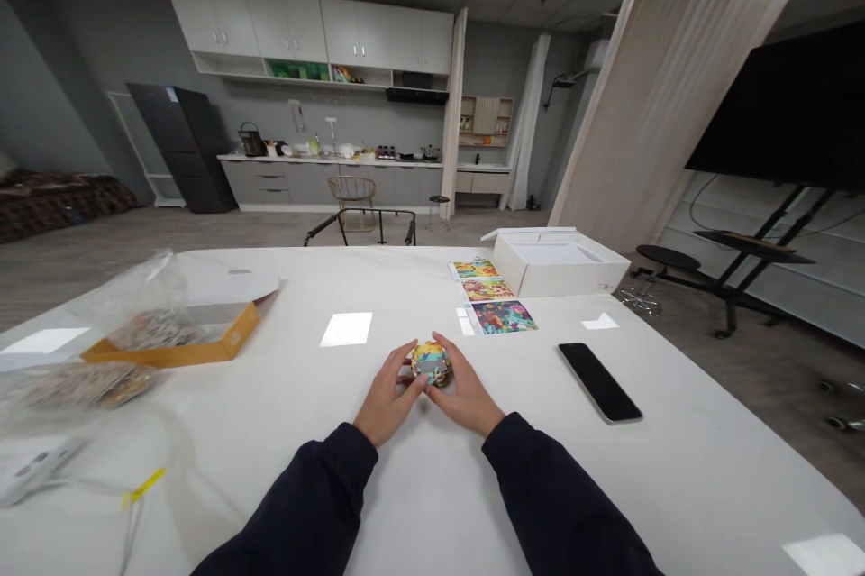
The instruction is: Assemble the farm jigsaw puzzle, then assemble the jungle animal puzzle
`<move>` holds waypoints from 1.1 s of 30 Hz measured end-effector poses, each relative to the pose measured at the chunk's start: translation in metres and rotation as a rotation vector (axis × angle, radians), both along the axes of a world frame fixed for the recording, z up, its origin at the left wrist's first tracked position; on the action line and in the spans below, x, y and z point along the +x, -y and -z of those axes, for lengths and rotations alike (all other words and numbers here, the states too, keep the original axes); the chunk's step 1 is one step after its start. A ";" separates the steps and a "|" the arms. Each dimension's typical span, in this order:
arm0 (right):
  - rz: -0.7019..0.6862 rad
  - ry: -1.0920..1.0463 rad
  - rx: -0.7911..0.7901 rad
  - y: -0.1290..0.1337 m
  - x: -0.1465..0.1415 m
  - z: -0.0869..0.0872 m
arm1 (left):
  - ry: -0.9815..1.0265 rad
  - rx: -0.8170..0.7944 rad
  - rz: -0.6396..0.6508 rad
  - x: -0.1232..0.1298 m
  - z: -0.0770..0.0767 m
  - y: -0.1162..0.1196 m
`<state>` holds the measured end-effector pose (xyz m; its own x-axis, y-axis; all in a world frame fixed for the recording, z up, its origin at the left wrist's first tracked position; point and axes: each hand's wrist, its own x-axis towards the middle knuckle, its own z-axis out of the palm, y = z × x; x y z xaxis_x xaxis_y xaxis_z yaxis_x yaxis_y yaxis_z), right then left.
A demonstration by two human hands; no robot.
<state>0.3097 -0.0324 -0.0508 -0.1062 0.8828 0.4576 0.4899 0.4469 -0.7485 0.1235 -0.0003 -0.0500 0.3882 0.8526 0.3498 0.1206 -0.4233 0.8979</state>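
Both hands meet around a small, colourful bunch of puzzle pieces [431, 361] in yellow, teal and grey, at the middle of the white table [270, 468]. My left hand [388, 396] has its fingers curled round the left side of the bunch. From the right, my right hand [468, 388] closes on it, its thumb near the other thumb at the front edge. The outlines of single pieces are too small to make out. Beyond the hands lie several bright picture cards [504, 317], and a black phone [599, 382] rests to the right.
At left, an orange-edged open box [236, 333] holds a clear bag [155, 328] of small pieces, with another bag [81, 385] in front. A white power strip [33, 463] and a cable with a yellow tag [147, 484] lie nearer. An open white box [560, 274] stands back right.
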 end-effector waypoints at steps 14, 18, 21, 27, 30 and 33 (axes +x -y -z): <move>-0.028 0.050 0.040 0.000 -0.001 0.001 | -0.023 0.064 -0.004 0.000 -0.007 0.003; -0.059 0.066 0.041 0.004 -0.002 -0.006 | -0.009 0.042 0.010 0.000 -0.008 0.003; -0.126 0.046 0.095 0.005 0.013 -0.016 | -0.009 0.028 0.000 -0.001 -0.010 0.004; 0.368 0.144 0.035 -0.023 0.079 -0.002 | -0.005 0.021 -0.075 -0.003 -0.008 0.005; 0.423 0.398 -0.117 -0.034 0.091 0.010 | 0.004 0.033 -0.097 -0.004 -0.006 0.004; 0.467 0.554 -0.098 -0.031 0.084 0.008 | 0.006 0.045 -0.116 -0.005 -0.005 0.003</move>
